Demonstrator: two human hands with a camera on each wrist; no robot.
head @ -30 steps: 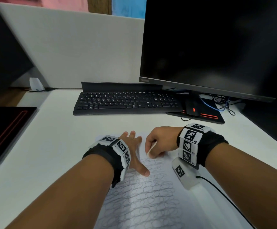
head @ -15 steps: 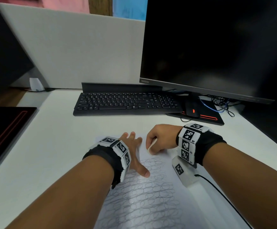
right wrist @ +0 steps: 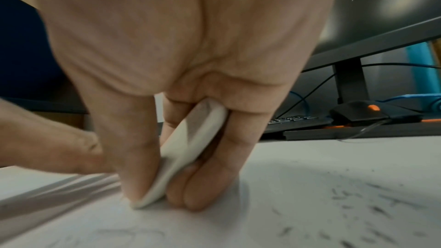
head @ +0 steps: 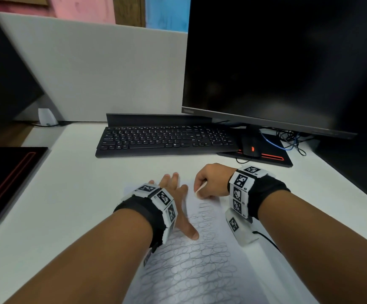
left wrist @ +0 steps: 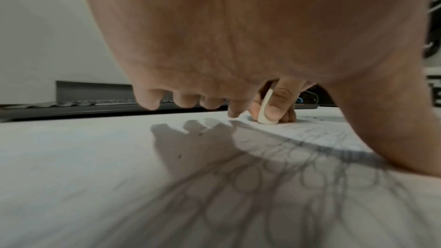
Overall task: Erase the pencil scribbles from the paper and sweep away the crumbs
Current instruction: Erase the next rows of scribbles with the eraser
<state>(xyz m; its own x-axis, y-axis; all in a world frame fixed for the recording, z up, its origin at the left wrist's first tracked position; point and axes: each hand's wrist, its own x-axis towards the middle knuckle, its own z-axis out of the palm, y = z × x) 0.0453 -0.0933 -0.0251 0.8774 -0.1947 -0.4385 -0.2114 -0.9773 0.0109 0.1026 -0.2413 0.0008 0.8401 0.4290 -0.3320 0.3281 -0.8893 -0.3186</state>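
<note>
A white sheet of paper (head: 202,266) covered in looping pencil scribbles (head: 191,260) lies on the white desk in front of me. My left hand (head: 176,194) lies flat on its upper left part, fingers spread, thumb (head: 190,232) pointing right. My right hand (head: 209,183) pinches a white eraser (head: 200,187) between thumb and fingers, its lower end pressed on the paper near the top edge. The eraser (right wrist: 188,156) shows clearly in the right wrist view, also the eraser (left wrist: 265,110) in the left wrist view. Dark crumbs (right wrist: 372,214) lie scattered to its right.
A black keyboard (head: 167,140) sits beyond the paper, with a black mouse (head: 250,147) on a pad (head: 274,160) to its right. A large dark monitor (head: 287,62) stands at the back right. A black pad (head: 7,183) lies at the left edge. Cables (head: 290,141) run under the monitor.
My right hand with the eraser has shifted slightly away from me, toward the paper's top edge. The left hand has stayed flat in place.
</note>
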